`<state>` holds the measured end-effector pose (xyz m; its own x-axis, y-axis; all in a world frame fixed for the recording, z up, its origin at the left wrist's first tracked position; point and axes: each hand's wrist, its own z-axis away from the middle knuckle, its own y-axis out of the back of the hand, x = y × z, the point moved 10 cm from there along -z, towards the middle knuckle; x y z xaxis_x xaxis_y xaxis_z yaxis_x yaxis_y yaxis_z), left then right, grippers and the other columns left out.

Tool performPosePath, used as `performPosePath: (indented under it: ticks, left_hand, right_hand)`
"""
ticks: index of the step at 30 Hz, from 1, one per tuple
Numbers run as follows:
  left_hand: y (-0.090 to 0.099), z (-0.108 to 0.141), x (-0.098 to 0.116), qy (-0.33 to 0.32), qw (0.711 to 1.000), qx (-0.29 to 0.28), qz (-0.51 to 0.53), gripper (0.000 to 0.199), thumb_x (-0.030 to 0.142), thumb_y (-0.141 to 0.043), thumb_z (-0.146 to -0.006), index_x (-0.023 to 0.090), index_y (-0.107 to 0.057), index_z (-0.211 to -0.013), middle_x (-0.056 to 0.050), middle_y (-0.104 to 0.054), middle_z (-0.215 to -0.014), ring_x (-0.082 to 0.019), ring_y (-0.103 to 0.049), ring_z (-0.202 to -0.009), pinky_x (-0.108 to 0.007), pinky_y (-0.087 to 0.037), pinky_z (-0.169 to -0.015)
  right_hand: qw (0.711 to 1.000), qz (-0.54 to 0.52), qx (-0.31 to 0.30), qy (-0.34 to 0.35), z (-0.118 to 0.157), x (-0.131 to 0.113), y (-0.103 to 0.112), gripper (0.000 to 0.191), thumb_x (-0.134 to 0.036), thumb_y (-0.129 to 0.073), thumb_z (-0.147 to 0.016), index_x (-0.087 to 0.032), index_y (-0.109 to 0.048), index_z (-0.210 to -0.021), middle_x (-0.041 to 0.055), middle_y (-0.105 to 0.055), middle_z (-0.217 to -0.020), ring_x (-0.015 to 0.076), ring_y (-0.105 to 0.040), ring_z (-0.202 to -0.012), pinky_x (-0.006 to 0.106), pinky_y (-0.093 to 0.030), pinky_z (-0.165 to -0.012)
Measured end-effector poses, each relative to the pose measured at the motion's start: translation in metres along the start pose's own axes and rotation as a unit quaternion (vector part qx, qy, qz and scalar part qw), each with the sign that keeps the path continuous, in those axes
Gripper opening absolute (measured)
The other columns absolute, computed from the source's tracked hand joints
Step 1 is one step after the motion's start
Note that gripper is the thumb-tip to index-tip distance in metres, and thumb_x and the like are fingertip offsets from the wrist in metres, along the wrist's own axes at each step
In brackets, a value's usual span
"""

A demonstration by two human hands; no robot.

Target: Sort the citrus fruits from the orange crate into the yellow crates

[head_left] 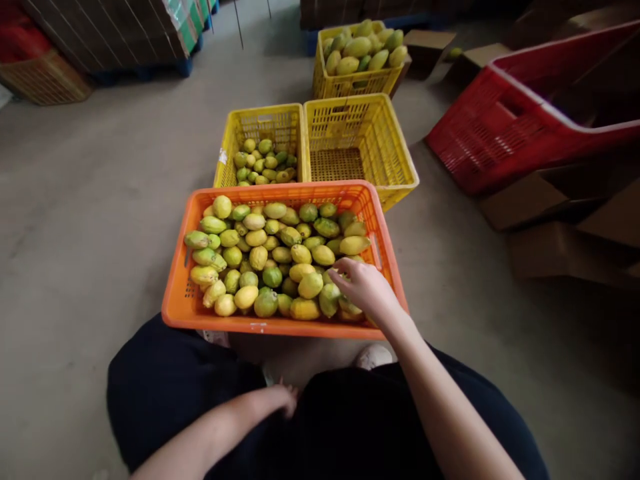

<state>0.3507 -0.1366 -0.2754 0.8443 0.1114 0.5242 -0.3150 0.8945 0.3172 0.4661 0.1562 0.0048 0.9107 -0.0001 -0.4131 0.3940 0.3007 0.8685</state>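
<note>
A wide orange crate point(173, 293) stands close in front of my legs, holding many yellow-green oval fruits point(311, 285) that look like small papayas. Over its right part reaches my right hand point(357, 280), palm down, its fingers bent loosely and apart close above the fruits. No fruit shows in its grasp, though its underside is hidden. Lower down, my left hand point(287, 398) hangs between my knees in dim light. Its fingers are loosely apart, with nothing visible in them.
Behind the orange crate, a yellow crate point(225, 143) with similar fruits adjoins a yellow crate point(407, 167) whose floor shows bare. Farther back stands a yellow crate point(350, 87) heaped with larger fruits. Right are a red crate point(480, 133) and cardboard boxes point(540, 247); pallet loads point(115, 33) stand behind.
</note>
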Motion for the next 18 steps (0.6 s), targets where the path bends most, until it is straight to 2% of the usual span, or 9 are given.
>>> performPosePath:
  ticks: [2,4,7,9,10,12,14,16,18]
  left_hand:
    - [-0.024,0.006,0.001,0.011,0.996,-0.084,-0.04,0.055,0.024,-0.078,-0.08,0.023,-0.063,-0.133,-0.012,-0.062,-0.139,-0.035,-0.057,-0.129,-0.068,-0.039,-0.111]
    - [-0.035,0.02,0.003,0.013,0.987,-0.147,-0.067,0.079,0.013,-0.08,-0.069,0.025,-0.056,-0.143,-0.017,-0.054,-0.15,-0.041,-0.046,-0.141,-0.074,-0.021,-0.116]
    - [-0.026,0.048,0.007,0.009,0.976,-0.18,-0.12,0.098,0.01,-0.081,-0.064,0.021,-0.042,-0.153,-0.022,-0.039,-0.161,-0.043,-0.035,-0.148,-0.071,-0.009,-0.12]
    - [-0.009,0.067,0.01,0.005,0.977,-0.164,-0.134,0.097,0.016,-0.082,-0.068,0.019,-0.038,-0.154,-0.022,-0.035,-0.162,-0.041,-0.033,-0.149,-0.067,-0.009,-0.123]
    - [-0.002,0.076,0.013,-0.002,0.98,-0.155,-0.122,0.09,0.018,-0.078,-0.074,0.021,-0.037,-0.154,-0.02,-0.033,-0.164,-0.039,-0.03,-0.151,-0.064,-0.01,-0.124]
    - [0.006,0.095,0.018,-0.012,0.985,-0.152,-0.075,0.069,0.021,-0.069,-0.083,0.02,-0.046,-0.148,-0.018,-0.043,-0.157,-0.037,-0.035,-0.147,-0.057,-0.018,-0.124]
    - [0.0,0.112,0.021,0.001,0.984,-0.176,-0.037,0.059,0.024,-0.072,-0.083,0.018,-0.056,-0.14,-0.018,-0.051,-0.15,-0.038,-0.039,-0.143,-0.053,-0.023,-0.122]
    - [-0.014,0.126,0.023,0.036,0.978,-0.204,-0.006,0.055,0.024,-0.078,-0.08,0.015,-0.063,-0.131,-0.019,-0.056,-0.144,-0.042,-0.041,-0.141,-0.054,-0.025,-0.122]
    - [-0.029,0.134,0.026,0.082,0.972,-0.219,0.033,0.046,0.027,-0.076,-0.085,0.015,-0.065,-0.127,-0.017,-0.059,-0.14,-0.039,-0.048,-0.136,-0.057,-0.032,-0.118]
  right_hand:
    - [1.0,-0.01,-0.001,-0.011,-0.009,0.004,-0.004,0.025,-0.037,-0.053,-0.096,-0.02,-0.072,-0.099,0.0104,-0.079,-0.1,0.0255,-0.074,-0.091,0.03,-0.05,-0.074]
    - [0.999,-0.006,-0.014,-0.034,-0.015,0.013,-0.008,0.024,-0.034,-0.052,-0.096,-0.018,-0.071,-0.101,0.0114,-0.078,-0.102,0.0257,-0.073,-0.092,0.031,-0.049,-0.073]
    - [0.997,-0.029,-0.061,-0.046,-0.019,0.024,-0.014,0.024,-0.032,-0.052,-0.095,-0.018,-0.071,-0.098,0.0105,-0.078,-0.096,0.0255,-0.073,-0.088,0.031,-0.051,-0.073]
    - [0.995,-0.06,-0.068,-0.051,-0.02,0.031,-0.014,0.024,-0.034,-0.052,-0.094,-0.019,-0.071,-0.096,0.0095,-0.078,-0.092,0.0255,-0.074,-0.084,0.032,-0.051,-0.074]
    - [0.994,-0.069,-0.061,-0.055,-0.022,0.035,-0.013,0.024,-0.034,-0.052,-0.094,-0.019,-0.071,-0.096,0.0097,-0.078,-0.092,0.0259,-0.074,-0.084,0.033,-0.052,-0.074]
    - [0.994,-0.078,-0.042,-0.068,-0.024,0.043,-0.01,0.023,-0.033,-0.053,-0.092,-0.019,-0.071,-0.095,0.0105,-0.078,-0.094,0.0267,-0.073,-0.084,0.034,-0.052,-0.076]
    - [0.993,-0.085,-0.033,-0.08,-0.026,0.051,-0.01,0.022,-0.032,-0.053,-0.091,-0.02,-0.071,-0.095,0.0109,-0.078,-0.095,0.0269,-0.073,-0.084,0.035,-0.052,-0.077]
    - [0.991,-0.093,-0.033,-0.087,-0.026,0.057,-0.013,0.021,-0.032,-0.053,-0.091,-0.02,-0.071,-0.094,0.0109,-0.078,-0.096,0.0269,-0.073,-0.083,0.036,-0.052,-0.078]
    - [0.99,-0.102,-0.038,-0.092,-0.026,0.06,-0.014,0.021,-0.033,-0.053,-0.091,-0.02,-0.07,-0.093,0.0108,-0.078,-0.096,0.0268,-0.073,-0.082,0.037,-0.052,-0.078]
